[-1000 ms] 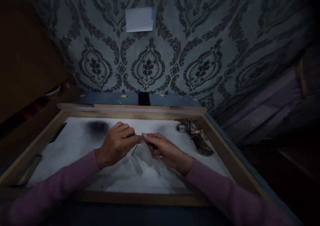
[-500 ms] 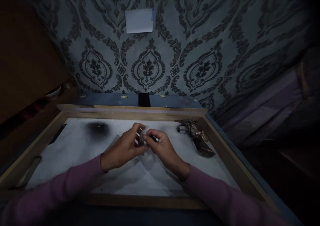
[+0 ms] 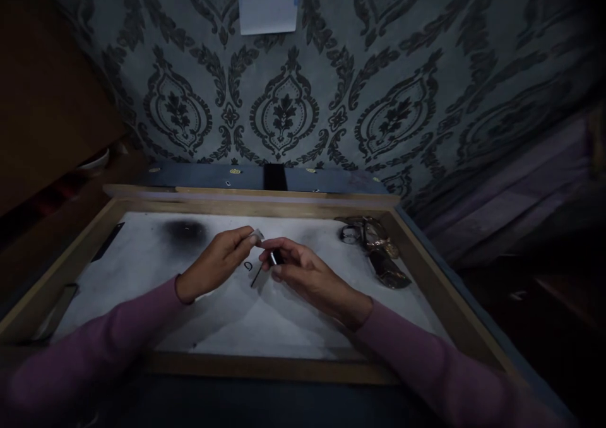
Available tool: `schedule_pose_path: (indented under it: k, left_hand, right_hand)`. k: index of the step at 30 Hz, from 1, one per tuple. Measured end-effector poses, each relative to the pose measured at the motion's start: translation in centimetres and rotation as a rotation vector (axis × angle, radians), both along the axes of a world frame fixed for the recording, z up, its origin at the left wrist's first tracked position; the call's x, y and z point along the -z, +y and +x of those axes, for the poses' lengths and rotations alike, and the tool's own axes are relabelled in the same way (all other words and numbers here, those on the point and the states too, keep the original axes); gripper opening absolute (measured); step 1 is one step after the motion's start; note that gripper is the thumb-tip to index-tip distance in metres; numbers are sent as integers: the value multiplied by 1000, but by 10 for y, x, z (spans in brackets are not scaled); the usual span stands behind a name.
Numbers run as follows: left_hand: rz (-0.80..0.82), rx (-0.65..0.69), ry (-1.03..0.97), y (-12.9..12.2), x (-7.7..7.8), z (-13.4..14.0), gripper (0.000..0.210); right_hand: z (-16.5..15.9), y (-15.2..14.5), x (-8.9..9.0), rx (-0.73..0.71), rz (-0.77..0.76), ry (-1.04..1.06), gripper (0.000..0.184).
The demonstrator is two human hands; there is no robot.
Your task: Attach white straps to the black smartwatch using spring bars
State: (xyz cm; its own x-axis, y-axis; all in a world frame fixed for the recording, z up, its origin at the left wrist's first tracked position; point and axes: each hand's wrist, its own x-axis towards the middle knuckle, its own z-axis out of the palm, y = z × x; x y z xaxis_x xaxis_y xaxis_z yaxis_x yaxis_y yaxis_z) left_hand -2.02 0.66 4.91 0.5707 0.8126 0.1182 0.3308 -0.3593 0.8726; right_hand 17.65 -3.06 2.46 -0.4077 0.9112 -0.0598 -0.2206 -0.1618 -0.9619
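My left hand [image 3: 216, 261] pinches a small pale flat piece [image 3: 258, 233] between thumb and fingers. My right hand [image 3: 307, 276] is closed around a small dark object [image 3: 275, 258] with a bright shiny edge, too dim to name. The fingertips of both hands are near each other, above the white sheet [image 3: 227, 327]. A thin dark rod [image 3: 256, 276] shows below my right fingers; whether it is held or lies on the sheet I cannot tell. Left of it is a small dark loop [image 3: 248, 266]. My right palm is partly hidden.
A raised wooden frame [image 3: 269, 368] borders the sheet. Tangled shiny items [image 3: 379, 245], including a round one [image 3: 349, 233], lie at the far right. Dark flat pieces rest along the left side [image 3: 108, 241]. Patterned wallpaper stands behind, with a white card [image 3: 267, 5] on it.
My hands have drawn slightly apart, the left one moving left with the pale piece. The thin rod and dark loop now show between them. The view has tipped downward.
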Motion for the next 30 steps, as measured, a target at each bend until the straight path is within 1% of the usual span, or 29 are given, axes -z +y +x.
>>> schedule_pose_path:
  k: [3,6,10,12,15,17,19,22,24,26,30]
  left_hand:
    - [-145,-5,-19,-1,4,-1,38]
    - [-187,21,6,-1,6,-2,42]
    - [-138,44,26,0,8,-4,39]
    - [-100,57,47,0,8,-4,36]
    - [-40,65,91,-1,10,-4,33]
    - [-18,74,109,-2,10,-3,31]
    - [-20,81,119,-2,11,-3,30]
    - [-31,79,141,-3,12,-3,32]
    - [-39,85,153,-3,13,-3,33]
    - [-49,104,155,-5,14,-2,32]
    - [-67,129,155,-8,16,-1,32]
  right_hand:
    - [1,-2,0,-31,36,-9,41]
    - [3,-2,0,-22,59,-39,41]
    - [3,2,7,10,63,-21,36]
    - [3,4,11,30,88,-26,32]
    - [3,5,12,48,119,-53,27]
    - [2,5,11,67,111,-56,26]
    - [2,5,10,109,58,-49,27]
    - [2,5,7,183,-83,-31,33]
    - [2,6,6,201,-167,-13,38]
    - [2,6,4,193,-227,19,42]
    - [2,5,0,93,-346,90,52]
